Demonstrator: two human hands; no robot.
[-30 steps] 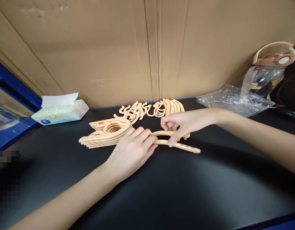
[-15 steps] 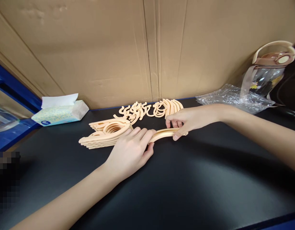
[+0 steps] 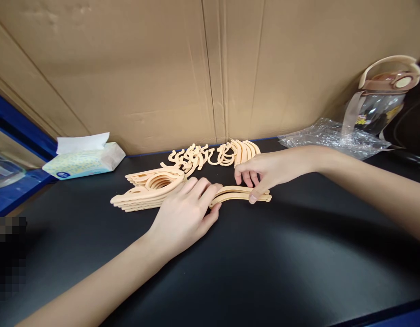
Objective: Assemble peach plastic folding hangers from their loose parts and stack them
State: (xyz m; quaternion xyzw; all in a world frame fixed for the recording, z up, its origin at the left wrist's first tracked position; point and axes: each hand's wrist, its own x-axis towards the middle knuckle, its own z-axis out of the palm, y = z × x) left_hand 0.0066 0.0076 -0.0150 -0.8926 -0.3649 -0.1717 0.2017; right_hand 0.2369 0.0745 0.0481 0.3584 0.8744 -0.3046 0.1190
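Two curved beige hanger arms lie along each other just above the black table or on it; I cannot tell which. My left hand is closed around their left end, with that end partly hidden under the fingers. Thumb and fingers of my right hand pinch the right end. Left of my left hand is a stack of beige hanger pieces, some with a round opening. Behind both hands lie a loose heap of small hanger hooks and a row of several curved hanger arms.
A tissue pack sits at the left by a blue frame. At the right, crumpled clear plastic lies beside a drinking bottle with a brown lid. A cardboard wall rises behind the black table.
The pieces between my hands have tilted, and two arms now show side by side where one hollow arm was seen. My right thumb has shifted slightly toward me. The view moved slightly.
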